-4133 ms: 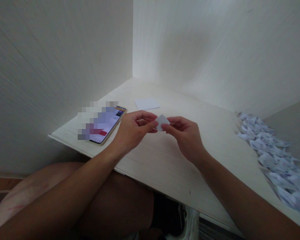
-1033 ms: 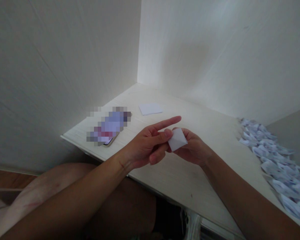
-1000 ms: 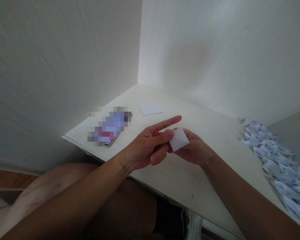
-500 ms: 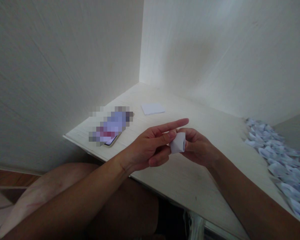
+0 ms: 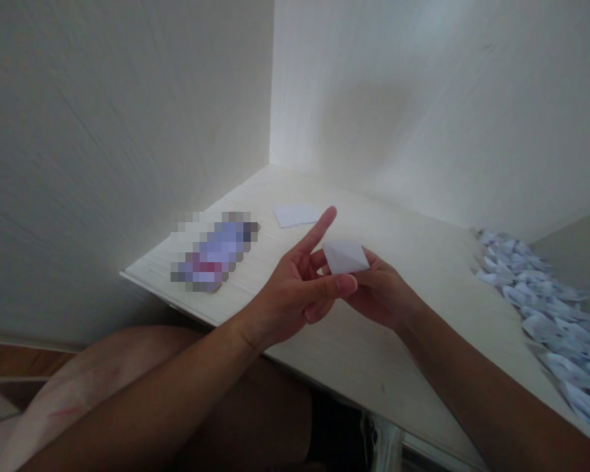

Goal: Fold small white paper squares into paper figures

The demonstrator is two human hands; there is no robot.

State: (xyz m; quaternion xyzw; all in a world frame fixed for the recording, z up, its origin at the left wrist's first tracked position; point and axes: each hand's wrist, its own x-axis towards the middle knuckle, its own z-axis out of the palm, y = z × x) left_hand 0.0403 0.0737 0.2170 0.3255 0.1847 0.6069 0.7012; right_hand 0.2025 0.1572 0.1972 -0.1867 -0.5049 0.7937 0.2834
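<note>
A small folded piece of white paper (image 5: 345,257), with a crease across its face, is held up above the table between my two hands. My left hand (image 5: 299,288) has its thumb along the paper's lower edge and other fingers behind it, while the index finger points up and away. From the right side, my right hand (image 5: 381,288) grips the same paper; its fingertips are partly hidden behind it.
On the white table (image 5: 423,367), a flat white paper (image 5: 295,215) lies behind my hands. A phone (image 5: 216,255), its screen blurred out, rests to the left. Many folded papers (image 5: 545,301) are piled along the right side. White walls (image 5: 201,98) enclose the back and left.
The folded paper has turned so a flat, creased face now shows instead of its open end. My left index finger has lifted upward, and my left thumb has slid to the paper's lower edge.
</note>
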